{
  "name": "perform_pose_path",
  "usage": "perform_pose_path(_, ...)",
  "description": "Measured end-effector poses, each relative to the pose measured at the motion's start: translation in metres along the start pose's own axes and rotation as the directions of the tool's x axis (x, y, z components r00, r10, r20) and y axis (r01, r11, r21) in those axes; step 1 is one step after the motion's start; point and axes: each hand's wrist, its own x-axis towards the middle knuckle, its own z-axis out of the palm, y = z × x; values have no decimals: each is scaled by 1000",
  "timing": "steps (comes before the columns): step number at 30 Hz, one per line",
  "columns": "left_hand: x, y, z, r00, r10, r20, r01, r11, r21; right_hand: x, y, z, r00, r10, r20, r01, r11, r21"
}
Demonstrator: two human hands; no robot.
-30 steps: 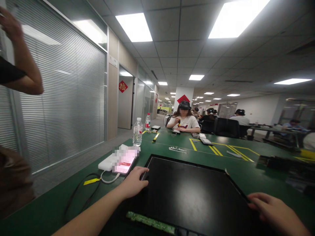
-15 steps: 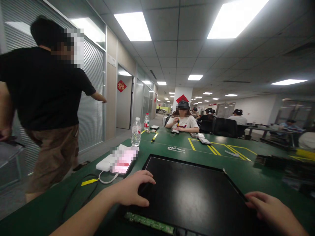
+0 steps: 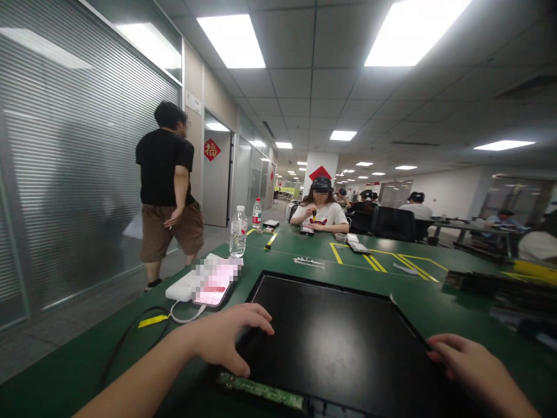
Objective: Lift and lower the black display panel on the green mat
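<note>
In front of me on the green table lies a black LCD panel (image 3: 348, 342) with a dark frame. A narrow green circuit board (image 3: 261, 390) runs along its near left edge. My left hand (image 3: 232, 337) reaches over the panel's left side, thumb and fingers spread apart, the fingertips at or just above the dark surface. At the right edge, my right hand (image 3: 461, 360) pinches the frame between thumb and fingers; some of its fingers are hidden beneath.
Left of the panel are a phone (image 3: 213, 292), a white power bank (image 3: 180, 288), a cable and a water bottle (image 3: 238, 232). Across the table (image 3: 278, 261) a person (image 3: 319, 212) sits handling a small device. Another person (image 3: 167, 174) stands by the glass wall. Dark parts (image 3: 487, 290) lie at right.
The person in black has walked away from me along the glass wall. My left thumb has shifted slightly toward the panel's near left corner; my right hand keeps its place on the edge.
</note>
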Motion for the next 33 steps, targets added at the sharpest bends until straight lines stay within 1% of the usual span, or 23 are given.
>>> perform_pose_path(8,0,6,0,999,33,22,-33,999,-16,5,8,2,1000,-9,13,9,1000,0)
perform_pose_path(11,1,2,0,999,31,29,-31,1000,3,6,9,2,1000,-1,8,1,1000,13)
perform_pose_path(17,4,-9,3,997,64,49,-68,994,83,7,8,2,1000,-26,4,26,1000,-4)
perform_pose_path(23,3,-9,-2,996,81,38,-83,994,74,9,12,2,1000,-18,12,18,1000,-8)
perform_pose_path(25,2,-8,-5,998,59,21,-60,995,79,11,14,2,1000,-30,10,30,1000,1)
perform_pose_path(28,0,-5,-8,1000,-16,2,16,994,112,12,14,4,999,-43,14,43,999,21)
perform_pose_path(31,-3,-3,-9,996,-90,-1,89,985,146,8,9,3,1000,-28,13,28,999,26)
perform_pose_path(33,-4,-2,-10,994,-112,6,110,983,149,4,3,2,1000,-8,8,8,1000,28)
